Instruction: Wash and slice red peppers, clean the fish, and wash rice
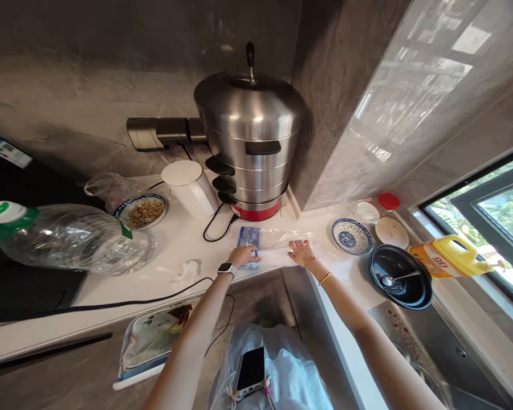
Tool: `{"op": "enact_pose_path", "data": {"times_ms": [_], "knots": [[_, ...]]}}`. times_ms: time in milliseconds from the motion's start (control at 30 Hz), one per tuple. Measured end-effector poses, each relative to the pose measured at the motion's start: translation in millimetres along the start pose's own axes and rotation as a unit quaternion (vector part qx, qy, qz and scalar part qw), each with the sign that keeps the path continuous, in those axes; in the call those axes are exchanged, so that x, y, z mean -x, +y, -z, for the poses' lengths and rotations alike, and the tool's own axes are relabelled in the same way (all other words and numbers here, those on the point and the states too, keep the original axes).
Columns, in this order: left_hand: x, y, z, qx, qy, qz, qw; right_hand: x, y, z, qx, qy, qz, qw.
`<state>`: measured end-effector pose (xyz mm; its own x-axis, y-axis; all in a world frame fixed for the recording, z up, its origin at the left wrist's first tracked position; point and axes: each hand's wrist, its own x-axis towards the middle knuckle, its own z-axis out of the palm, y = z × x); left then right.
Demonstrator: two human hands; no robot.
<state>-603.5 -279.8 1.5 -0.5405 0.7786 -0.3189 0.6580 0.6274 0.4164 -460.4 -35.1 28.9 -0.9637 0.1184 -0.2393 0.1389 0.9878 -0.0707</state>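
A clear plastic bag (277,236) with a blue printed end (249,234) lies flat along the front of the white counter. At its blue end my left hand (241,256), a watch on the wrist, has thumb and fingers closed on the plastic. My right hand (301,252), with a gold bracelet above it, rests palm down on the other end, fingers spread over the film. Behind both hands stands a tall stacked metal steamer (250,171) with a red base (256,212).
On the left are a white kettle (190,185), a bowl of brown food (143,212) and a large clear bottle (81,239). A patterned plate (352,236), black pot (399,276) and yellow oil jug (451,256) stand right. Below is a waste bin (154,336).
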Motion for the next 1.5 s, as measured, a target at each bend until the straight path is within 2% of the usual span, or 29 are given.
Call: {"op": "enact_pose_path", "data": {"times_ms": [100,200,300,467,633,733,867,900,967,1033,1133,1200,1300,1400,1500], "knots": [[-6.0,7.6,0.4,-0.060,0.057,-0.008,0.997,8.9,-21.6,-19.1,0.036,0.064,0.048,0.996],[-5.4,18.6,-3.4,-0.140,0.107,-0.060,0.983,23.0,-38.7,-40.8,0.027,0.062,0.057,0.996],[7.5,28.7,-17.2,-0.167,0.119,-0.099,0.974,28.2,-41.7,-52.2,0.023,0.053,0.026,0.998],[38.9,35.0,-46.5,-0.129,0.197,-0.015,0.972,23.9,-31.1,-50.7,0.003,0.031,0.037,0.999],[52.9,43.0,-59.5,-0.094,0.187,0.009,0.978,31.7,-24.9,-42.5,-0.010,0.035,0.024,0.999],[49.9,45.8,-52.2,-0.082,0.145,-0.005,0.986,33.8,-14.3,-31.2,-0.011,0.030,0.035,0.999],[22.9,37.3,-22.2,-0.044,0.008,0.019,0.999,18.4,2.4,-11.1,-0.030,0.029,0.050,0.998],[14.1,34.1,-14.7,-0.043,-0.001,0.025,0.999,12.0,4.3,-6.8,-0.030,0.037,0.044,0.998],[-1.7,29.1,-4.5,-0.062,0.026,0.038,0.997,-0.6,4.4,-1.4,-0.008,0.079,0.010,0.997],[-12.1,28.0,-3.0,-0.095,0.093,0.061,0.989,-9.0,0.8,-2.2,0.034,0.127,-0.027,0.991],[-16.3,36.2,-14.6,-0.115,0.168,0.094,0.975,-7.2,-6.7,-17.3,0.063,0.117,-0.025,0.991],[-12.6,48.1,-27.4,-0.115,0.179,0.098,0.972,2.6,-10.7,-33.1,0.048,0.100,-0.013,0.994],[0.6,70.6,-48.1,-0.112,0.203,0.088,0.969,19.5,-14.8,-52.6,0.017,0.117,-0.020,0.993],[18.2,88.3,-67.0,-0.104,0.243,0.085,0.961,30.2,-16.4,-59.0,-0.005,0.106,-0.030,0.994],[34.1,95.4,-81.4,-0.114,0.237,0.088,0.961,39.1,-13.6,-58.9,-0.003,0.086,-0.013,0.996]]}}
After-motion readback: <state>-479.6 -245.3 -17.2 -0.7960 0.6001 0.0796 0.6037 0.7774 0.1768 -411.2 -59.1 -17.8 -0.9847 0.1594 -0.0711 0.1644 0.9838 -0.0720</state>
